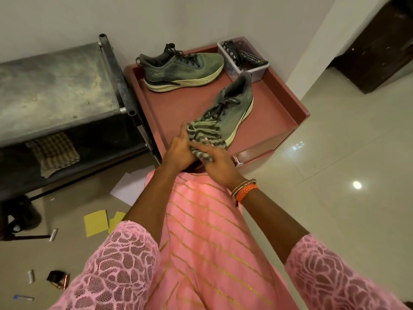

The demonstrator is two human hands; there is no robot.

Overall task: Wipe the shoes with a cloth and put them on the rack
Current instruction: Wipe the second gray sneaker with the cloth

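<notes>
Fingers point(178, 139) of the left hand point(178, 151) curl round the near end of a striped cloth point(204, 139), and the right hand point(218, 162) lies over the cloth's lower edge with its fingers nearly straight, pinning the fabric from above. The cloth is bunched at the toe of the near shoe point(232, 110), touching it and covering the tip, at the centre of the frame. That shoe is grey-green with a pale sole and dark laces, and it stands on a reddish tabletop point(274, 117) with a raised rim, heel pointing toward the upper right. A second shoe point(182, 68) of the same kind sits farther up on the same tabletop, side-on, toe to the right, apart from the first.

At the tabletop's upper right corner is a clear tub point(257, 70) with a remote point(254, 58) and some dark items inside. To the left of the frame stands a dark metal rack point(55, 86) with a worn top shelf; a checked rag point(52, 153) hangs over its lower shelf. Neither shoe is on the rack.

On the right wrist are orange and beaded bangles point(245, 190). Pink lace sleeves point(116, 265) and a pink striped garment fill the bottom of the frame. Yellow papers point(96, 222), a white sheet point(131, 186) and small bits lie on the floor at lower left.
</notes>
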